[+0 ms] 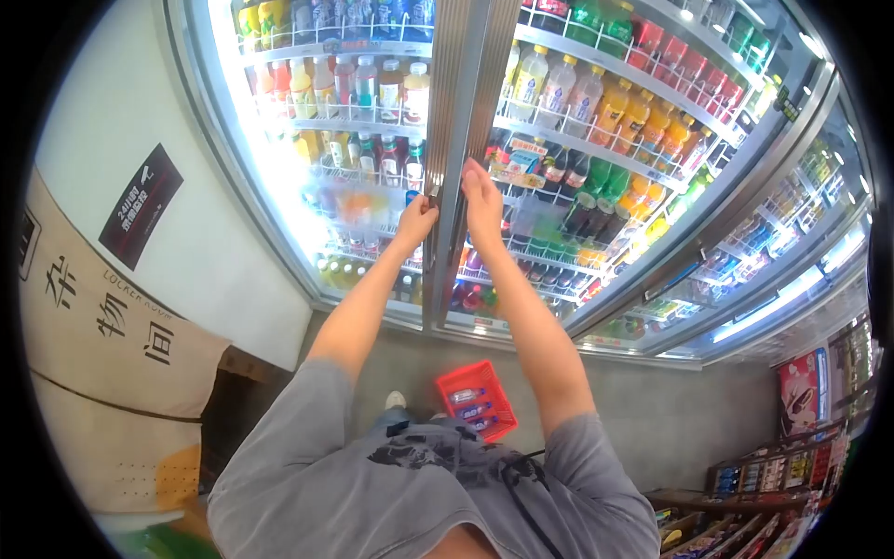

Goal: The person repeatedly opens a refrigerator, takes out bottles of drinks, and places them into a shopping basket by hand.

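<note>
Frames (445,102) of two glass cooler doors are standing side by side, silvery and finely striped, with a narrow dark seam running between them. Left hand (416,225) is curling at the left frame's edge; right hand (480,200) is lying over the right frame with straighter fingers. The hands are keeping apart from each other, and whether either is gripping cannot be told. Left of the frames, bottles (365,88) are lining bright shelves; right of them, orange bottles (615,107) are standing among green and red drinks. Below the frames, grey floor (643,410) is stretching rightward as open room, reaching racks of goods (792,475). A red basket (445,382) holding labelled bottles is sitting on it, just below the frames. Far left of the frames, a white wall (214,168) and beige curtain (102,373) are bounding the space; far right, further cooler doors (773,214) are curving away.
</note>
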The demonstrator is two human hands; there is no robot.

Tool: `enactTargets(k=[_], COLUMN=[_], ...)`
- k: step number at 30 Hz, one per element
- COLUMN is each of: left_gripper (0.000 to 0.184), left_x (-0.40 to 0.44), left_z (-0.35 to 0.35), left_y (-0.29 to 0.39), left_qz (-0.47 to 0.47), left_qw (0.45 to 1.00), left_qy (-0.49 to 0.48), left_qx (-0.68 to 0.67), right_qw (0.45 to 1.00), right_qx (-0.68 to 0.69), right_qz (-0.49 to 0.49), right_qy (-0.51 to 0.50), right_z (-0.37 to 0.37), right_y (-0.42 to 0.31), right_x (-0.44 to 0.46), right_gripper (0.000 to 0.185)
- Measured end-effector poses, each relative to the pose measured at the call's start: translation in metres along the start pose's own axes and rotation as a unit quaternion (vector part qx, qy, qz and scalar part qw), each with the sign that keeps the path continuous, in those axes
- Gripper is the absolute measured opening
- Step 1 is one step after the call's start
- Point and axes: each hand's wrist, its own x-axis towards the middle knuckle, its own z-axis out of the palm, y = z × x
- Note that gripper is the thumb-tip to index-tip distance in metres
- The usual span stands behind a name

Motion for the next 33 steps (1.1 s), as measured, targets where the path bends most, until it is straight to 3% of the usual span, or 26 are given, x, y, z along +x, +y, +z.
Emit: enactTargets(k=[1,6,8,10,12,14,16,18,19,20,21,23,24,26,28,30,31,32,33], left_gripper=[0.013,0.018,0.021,0.023,0.025,0.028,0.028,0.025,0.023,0.021,0.021,0.024,0.028,0.034,0.034,0.035,0.038,0.044,0.034], left_x=[-0.016,-0.079,-0.120,-0.149,-0.176,-0.205,-0.236,-0.273,-0.295,-0.317,-0.343,-0.384,-0.390,-0.381,-0.355,-0.289,-0.263,-0.214,-0.177], left_z=[-0.006,-0.048,-0.064,-0.089,-0.118,-0.141,-0.170,-0.197,-0.213,-0.221,-0.216,-0.198,-0.181,-0.135,-0.093,-0.074,-0.062,-0.076,-0.077], left_y=[0.004,-0.008,0.006,0.000,-0.014,-0.046,-0.095,-0.170,-0.215,-0.248,-0.261,-0.275,-0.276,-0.253,-0.206,-0.153,-0.085,-0.193,-0.125], left_qz=[-0.005,-0.009,-0.063,-0.087,-0.109,-0.077,-0.175,-0.230,-0.197,-0.159,-0.155,-0.280,-0.401,-0.378,-0.309,-0.287,-0.097,-0.198,-0.197], left_qw=[1.000,0.996,0.974,0.974,0.972,0.974,0.972,0.957,0.937,0.883,0.865,0.836,0.809,0.814,0.926,0.947,0.991,0.951,0.969], left_qy=[0.002,-0.037,0.002,0.017,0.035,0.120,0.155,0.073,-0.069,-0.209,-0.291,-0.394,-0.405,-0.408,-0.212,-0.141,-0.069,-0.143,-0.097], left_qx=[0.013,-0.077,-0.217,-0.210,-0.205,-0.176,-0.023,0.158,0.279,0.390,0.379,0.259,0.144,0.167,0.041,0.008,-0.058,-0.191,-0.117], right_qw=[0.999,0.999,0.997,0.981,0.974,0.947,0.928,0.910,0.897,0.890,0.877,0.855,0.846,0.812,0.761,0.708,0.702,0.697,0.675], right_qx=[-0.050,0.014,0.033,-0.053,0.112,0.138,0.120,0.102,0.078,0.047,0.034,0.030,0.038,0.089,0.075,0.078,0.079,0.080,0.037], right_qz=[-0.004,-0.040,-0.068,-0.052,-0.067,-0.030,-0.014,0.049,0.051,0.044,0.036,0.009,-0.011,-0.024,-0.054,-0.053,-0.085,-0.116,-0.126], right_qy=[0.009,0.011,0.020,-0.177,-0.186,-0.288,-0.352,-0.399,-0.432,-0.452,-0.479,-0.518,-0.532,-0.576,-0.642,-0.700,-0.702,-0.703,-0.726], right_z=[-0.003,0.023,0.035,0.042,0.077,0.085,0.096,0.113,0.120,0.130,0.138,0.157,0.167,0.187,0.199,0.215,0.222,0.227,0.229], right_y=[0.010,0.007,0.013,0.032,-0.003,0.034,-0.002,-0.016,-0.023,-0.027,-0.036,-0.051,-0.056,-0.051,-0.066,-0.067,-0.067,-0.068,-0.072], right_x=[0.005,-0.001,-0.010,-0.014,-0.046,-0.052,-0.069,-0.082,-0.086,-0.091,-0.097,-0.110,-0.118,-0.133,-0.142,-0.158,-0.169,-0.177,-0.177], right_gripper=[0.048,0.041,0.036,0.035,0.039,0.034,0.029,0.027,0.029,0.032,0.033,0.035,0.036,0.041,0.054,0.071,0.073,0.075,0.075])
